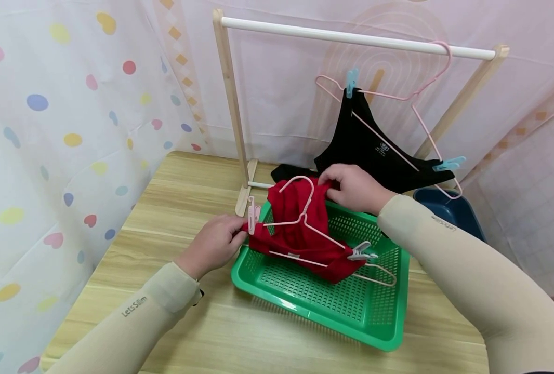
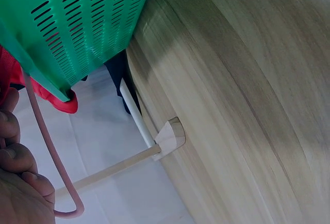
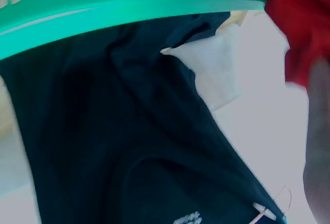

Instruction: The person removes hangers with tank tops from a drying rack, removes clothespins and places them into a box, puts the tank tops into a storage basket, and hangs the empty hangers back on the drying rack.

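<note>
Red garment [image 1: 288, 240]: positioned over the green basket [image 1: 402, 301], laid across its back-left part, with a pink hanger [image 1: 305, 209] against it. Left hand [image 1: 213, 244]: pinches the garment's left corner beside the pink clip [image 1: 252, 221]. Right hand [image 1: 358, 187]: grasps the garment's upper edge. Whether the pink clip bites both cloth and hanger cannot be told; if it does not, releasing the left hand may drop that corner. Pulling hard with the right hand could drag the opposite corner out of the grey clip [image 1: 361, 251]. The hanger's far end lies over the basket and may catch the rim if lifted at a tilt. Behind, the black garment [image 1: 366, 140] hangs near the right hand; a knock could slide its hanger along the white rail [image 1: 352, 38].
</note>
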### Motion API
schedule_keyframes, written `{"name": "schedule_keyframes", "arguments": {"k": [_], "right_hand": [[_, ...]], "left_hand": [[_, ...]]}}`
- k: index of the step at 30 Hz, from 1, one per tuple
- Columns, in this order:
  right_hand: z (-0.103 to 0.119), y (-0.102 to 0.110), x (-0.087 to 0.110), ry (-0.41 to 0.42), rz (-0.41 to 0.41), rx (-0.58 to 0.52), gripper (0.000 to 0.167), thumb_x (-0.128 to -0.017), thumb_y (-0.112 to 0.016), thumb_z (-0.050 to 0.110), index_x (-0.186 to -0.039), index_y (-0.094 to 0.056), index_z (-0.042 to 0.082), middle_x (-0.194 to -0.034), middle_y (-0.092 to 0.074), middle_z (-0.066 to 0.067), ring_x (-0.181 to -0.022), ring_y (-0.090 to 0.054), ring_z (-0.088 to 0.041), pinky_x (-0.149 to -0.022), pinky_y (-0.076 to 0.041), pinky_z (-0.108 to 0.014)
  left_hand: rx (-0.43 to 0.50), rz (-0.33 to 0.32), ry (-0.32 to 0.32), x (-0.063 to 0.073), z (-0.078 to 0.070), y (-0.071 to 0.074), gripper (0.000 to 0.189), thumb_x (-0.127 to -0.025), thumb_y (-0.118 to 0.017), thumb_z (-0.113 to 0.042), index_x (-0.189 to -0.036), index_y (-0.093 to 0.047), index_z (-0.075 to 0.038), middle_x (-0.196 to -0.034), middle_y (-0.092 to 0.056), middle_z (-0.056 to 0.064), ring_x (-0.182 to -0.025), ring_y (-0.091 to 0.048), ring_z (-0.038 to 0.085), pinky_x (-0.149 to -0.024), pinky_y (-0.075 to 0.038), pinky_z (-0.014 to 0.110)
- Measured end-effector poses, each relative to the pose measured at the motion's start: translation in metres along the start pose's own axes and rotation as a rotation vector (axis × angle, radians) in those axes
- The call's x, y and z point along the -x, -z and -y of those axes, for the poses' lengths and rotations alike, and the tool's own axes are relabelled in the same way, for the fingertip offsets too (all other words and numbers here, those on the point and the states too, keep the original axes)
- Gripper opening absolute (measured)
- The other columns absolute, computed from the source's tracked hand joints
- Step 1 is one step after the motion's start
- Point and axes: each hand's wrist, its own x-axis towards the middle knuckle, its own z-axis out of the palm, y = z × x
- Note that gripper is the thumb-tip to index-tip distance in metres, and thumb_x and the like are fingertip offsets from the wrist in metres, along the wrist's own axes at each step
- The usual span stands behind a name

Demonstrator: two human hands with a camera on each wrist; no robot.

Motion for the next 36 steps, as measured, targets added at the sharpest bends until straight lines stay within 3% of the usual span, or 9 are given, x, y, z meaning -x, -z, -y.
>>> {"name": "schedule_keyframes", "arguments": {"k": [4,7,14,17,21,25,29,34,36], "right_hand": [[-0.008,-0.001,0.018,-0.047,0.239,0.032,0.017,-0.098,-0.072,0.008,-0.113,-0.078,0.014,-0.113,-0.076,-0.004,-0.096,-0.066,-0.018,-0.092,-0.059,-0.04],[-0.015,-0.005,0.034,-0.091,0.311,0.057,0.022,-0.1,-0.072,0.012,-0.121,-0.077,0.014,-0.119,-0.076,-0.006,-0.099,-0.068,-0.019,-0.093,-0.06,-0.041],[-0.031,-0.005,0.069,-0.27,0.255,0.303,0.048,-0.098,-0.074,0.021,-0.141,-0.064,0.002,-0.142,-0.062,-0.027,-0.132,-0.057,-0.047,-0.112,-0.046,-0.059],[-0.039,-0.007,0.077,-0.31,0.243,0.323,0.049,-0.098,-0.072,0.016,-0.143,-0.061,-0.001,-0.139,-0.063,-0.029,-0.127,-0.06,-0.048,-0.106,-0.051,-0.058],[-0.049,-0.012,0.08,-0.304,0.191,0.29,0.039,-0.098,-0.067,0.006,-0.136,-0.066,0.0,-0.124,-0.073,-0.024,-0.109,-0.07,-0.042,-0.086,-0.06,-0.05],[-0.054,-0.017,0.072,-0.284,0.149,0.274,0.03,-0.098,-0.065,0.002,-0.128,-0.071,0.001,-0.118,-0.075,-0.02,-0.1,-0.072,-0.035,-0.084,-0.061,-0.047],[-0.055,-0.019,0.06,-0.278,0.128,0.268,0.028,-0.099,-0.064,0.001,-0.126,-0.072,0.001,-0.12,-0.075,-0.02,-0.101,-0.072,-0.033,-0.089,-0.06,-0.049],[-0.054,-0.021,0.039,-0.267,0.138,0.306,0.03,-0.101,-0.063,0.003,-0.131,-0.069,0.001,-0.125,-0.074,-0.02,-0.108,-0.072,-0.036,-0.092,-0.059,-0.05],[-0.05,-0.021,0.027,-0.257,0.155,0.317,0.036,-0.102,-0.064,0.006,-0.138,-0.066,0.003,-0.134,-0.07,-0.02,-0.12,-0.068,-0.038,-0.101,-0.056,-0.051]], "left_hand": [[-0.005,-0.008,-0.004,0.0,-0.001,-0.001,0.016,-0.1,-0.062,-0.009,-0.09,-0.071,-0.017,-0.078,-0.065,-0.008,-0.077,-0.053,0.016,-0.078,-0.047,0.039],[-0.012,-0.012,-0.011,-0.001,-0.001,-0.001,0.015,-0.1,-0.063,-0.01,-0.091,-0.072,-0.017,-0.079,-0.067,-0.007,-0.078,-0.055,0.016,-0.081,-0.049,0.041],[-0.01,-0.007,0.002,0.0,-0.001,-0.001,0.017,-0.102,-0.062,-0.011,-0.109,-0.078,-0.013,-0.088,-0.073,-0.004,-0.085,-0.061,0.019,-0.089,-0.052,0.047],[-0.016,-0.006,0.005,0.0,-0.001,-0.001,0.017,-0.102,-0.062,-0.011,-0.109,-0.078,-0.012,-0.087,-0.073,-0.004,-0.084,-0.061,0.019,-0.089,-0.052,0.047],[-0.015,-0.001,-0.002,-0.001,-0.003,-0.001,0.016,-0.102,-0.062,-0.011,-0.107,-0.077,-0.012,-0.085,-0.071,-0.004,-0.083,-0.059,0.019,-0.087,-0.052,0.046],[-0.009,0.002,0.003,-0.001,-0.002,-0.002,0.017,-0.103,-0.062,-0.011,-0.111,-0.077,-0.012,-0.09,-0.073,-0.003,-0.085,-0.06,0.018,-0.089,-0.052,0.047],[-0.009,-0.002,0.009,0.0,-0.001,-0.001,0.02,-0.103,-0.061,-0.012,-0.116,-0.077,-0.011,-0.096,-0.076,-0.001,-0.09,-0.064,0.021,-0.092,-0.053,0.049],[-0.009,0.0,0.035,0.002,-0.001,0.002,0.023,-0.104,-0.061,-0.013,-0.12,-0.076,-0.008,-0.106,-0.079,0.003,-0.099,-0.069,0.026,-0.099,-0.054,0.052],[-0.009,-0.002,0.039,0.002,-0.001,0.003,0.022,-0.104,-0.061,-0.013,-0.118,-0.077,-0.008,-0.105,-0.079,0.002,-0.098,-0.069,0.025,-0.098,-0.054,0.051]]}}
